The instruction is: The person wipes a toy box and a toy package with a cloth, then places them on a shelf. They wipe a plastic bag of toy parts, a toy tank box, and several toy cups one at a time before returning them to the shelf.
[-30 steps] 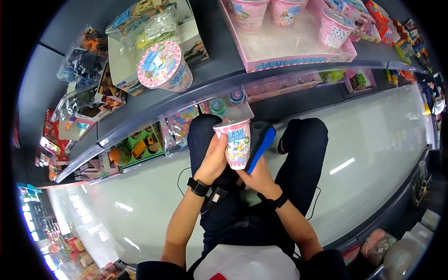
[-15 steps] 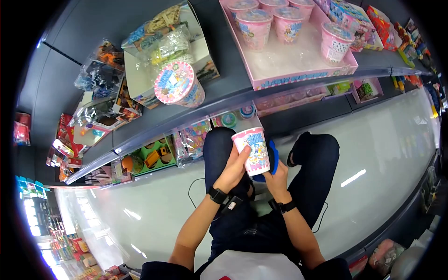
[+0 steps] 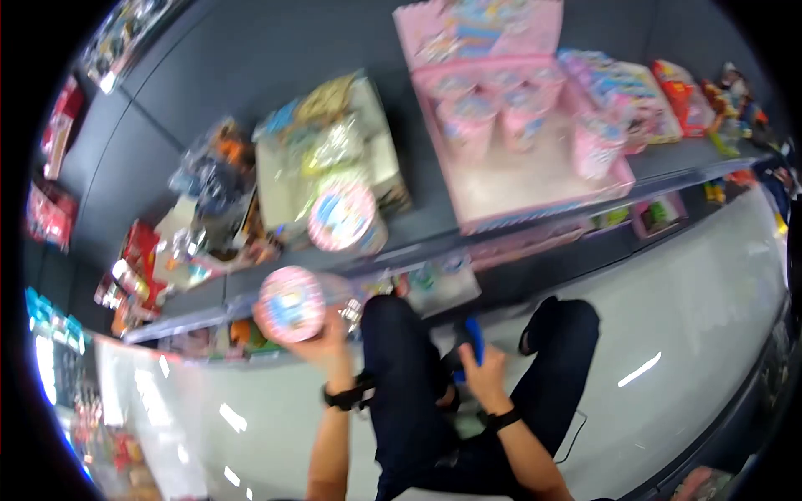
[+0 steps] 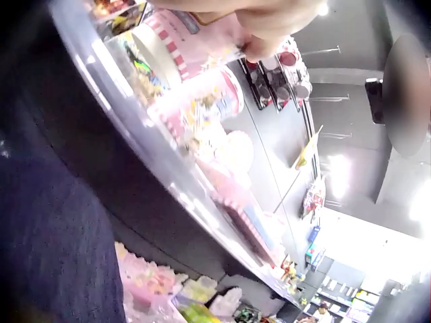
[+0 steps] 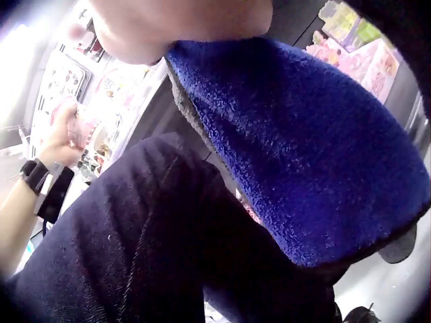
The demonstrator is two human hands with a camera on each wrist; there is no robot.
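My left hand (image 3: pixel 331 349) grips a pink paper cup (image 3: pixel 291 306) with a printed lid, held out at the front edge of the upper shelf. In the left wrist view, the fingers (image 4: pixel 276 23) curl round this cup's pink side, and a similar cup (image 4: pixel 209 101) stands close beyond it. That second cup (image 3: pixel 344 219) sits on the shelf before an open box of bagged toys (image 3: pixel 386 159). Low between the knees, my right hand (image 3: pixel 488 372) holds a folded plush cloth (image 5: pixel 303 148), blue on one side and grey on the other.
A pink display box (image 3: pixel 501 219) with several matching cups stands on the shelf, right of centre. Bagged dark figures (image 3: pixel 205 179) lie at the left. The shelf's front edge (image 3: pixel 418 255) curves across the view, with a lower shelf of toys under it.
My left hand has carried the cup from between the knees leftward and up to the shelf edge. The right hand has parted from the cup and keeps the cloth. The head view has shifted.
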